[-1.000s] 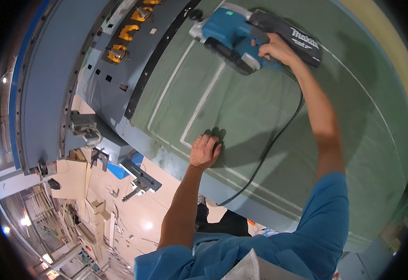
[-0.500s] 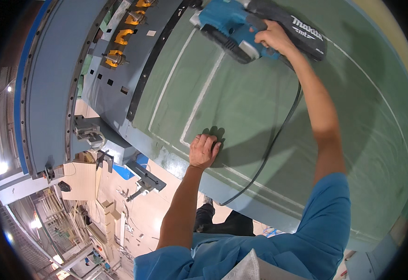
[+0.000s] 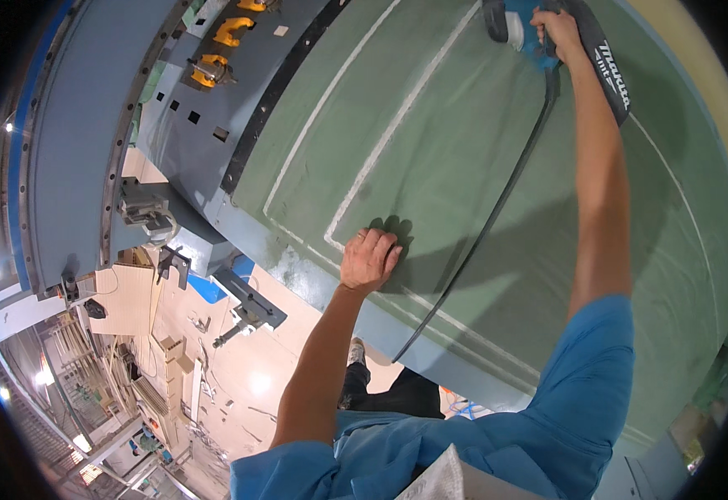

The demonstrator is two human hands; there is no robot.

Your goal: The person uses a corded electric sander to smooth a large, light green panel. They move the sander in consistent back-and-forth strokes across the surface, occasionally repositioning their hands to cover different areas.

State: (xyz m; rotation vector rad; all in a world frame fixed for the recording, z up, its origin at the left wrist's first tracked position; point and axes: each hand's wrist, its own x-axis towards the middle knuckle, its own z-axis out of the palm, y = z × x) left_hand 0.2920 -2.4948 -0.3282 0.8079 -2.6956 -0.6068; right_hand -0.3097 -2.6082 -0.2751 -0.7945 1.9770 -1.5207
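At the far side of the broad green panel, my right hand is wrapped round the rear handle of a teal and black belt sander. The front of the sander is cut off by the top of the view. Its black dust bag lies to the right of my hand. A black power cord runs from the tool across the panel to the near edge. My left hand rests on the panel with bent fingers a little apart, holding nothing, by the corner of a pale line.
Left of the panel, a grey machine bed carries yellow tool-holder forks. A grey curved machine beam stands further left. A metal bracket arm juts out near the panel's corner. Wood offcuts and scraps lie on the floor.
My right hand has pushed the sander farther away and to the right, partly out of view. The cord is pulled straighter. My left hand stays by the same line corner; the view has shifted slightly.
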